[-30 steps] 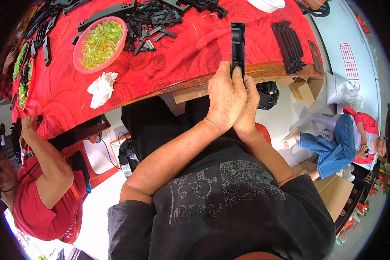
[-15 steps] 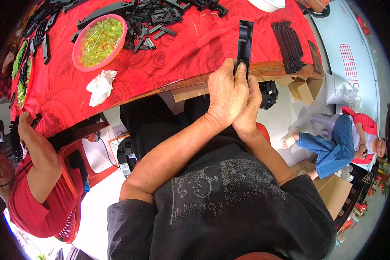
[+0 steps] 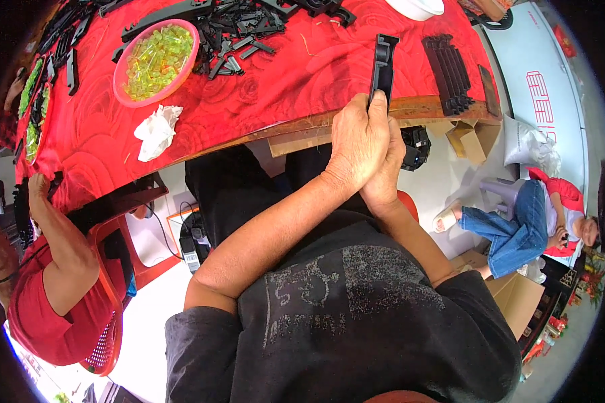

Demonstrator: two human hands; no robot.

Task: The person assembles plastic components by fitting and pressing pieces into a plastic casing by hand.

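Just right of centre frame, my left hand (image 3: 358,144) and right hand (image 3: 387,173) press together, fingers clenched round a black bar (image 3: 383,67), held upright above the red surface (image 3: 302,74) edge for grip. A pink bowl (image 3: 156,60) sits upper left, within reach.

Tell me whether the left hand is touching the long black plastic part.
Touching. The head view shows the left hand wrapped around the lower end of the black plastic part.
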